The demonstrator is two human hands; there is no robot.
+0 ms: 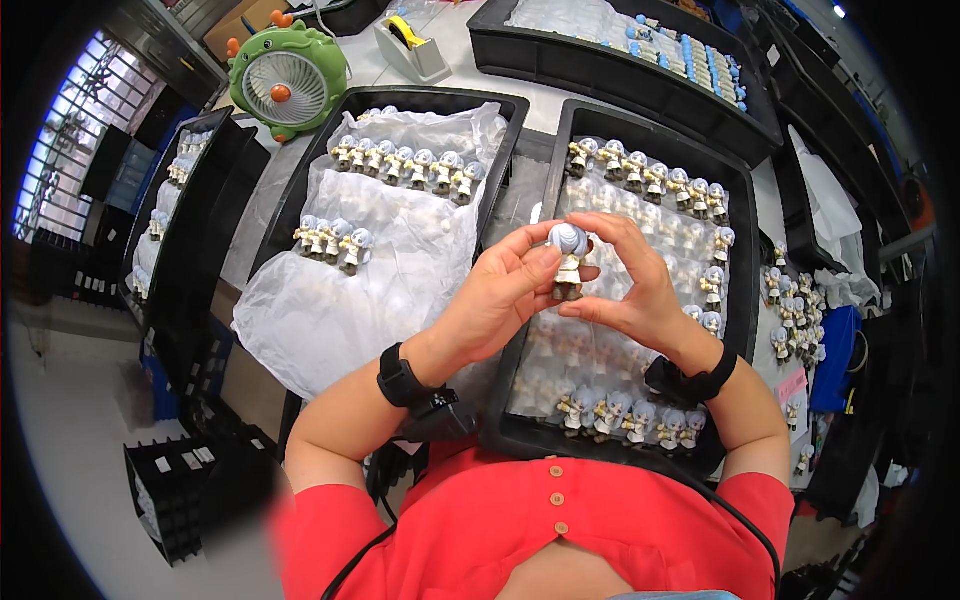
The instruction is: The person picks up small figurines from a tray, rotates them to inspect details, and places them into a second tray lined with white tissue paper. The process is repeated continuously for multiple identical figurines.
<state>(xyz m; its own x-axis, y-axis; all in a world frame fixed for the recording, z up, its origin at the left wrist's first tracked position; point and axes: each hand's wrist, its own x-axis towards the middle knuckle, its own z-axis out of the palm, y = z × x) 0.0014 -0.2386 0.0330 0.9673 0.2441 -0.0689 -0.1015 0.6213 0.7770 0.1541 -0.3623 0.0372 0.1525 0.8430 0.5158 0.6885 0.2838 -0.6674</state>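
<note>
My left hand (500,295) pinches a small figurine (568,262) with pale blue-grey hair, a white coat and dark boots, keeping it upright above the right-hand tray. Around the same figurine curls my right hand (640,300), its fingertips at the head and its thumb by the boots. Beneath both hands, the black right-hand tray (745,330) holds rows of similar figurines, many under thin translucent sheeting. To the left stands another black tray (285,215), where a row of figurines (405,165) and a smaller group (335,242) lie on white sheeting (400,300).
A green animal-shaped fan (288,80) and a tape dispenser (412,50) stand at the back left. A long black tray (620,85) crosses the far side. Loose figurines (795,305) lie at the right. Black crates (185,490) are at lower left.
</note>
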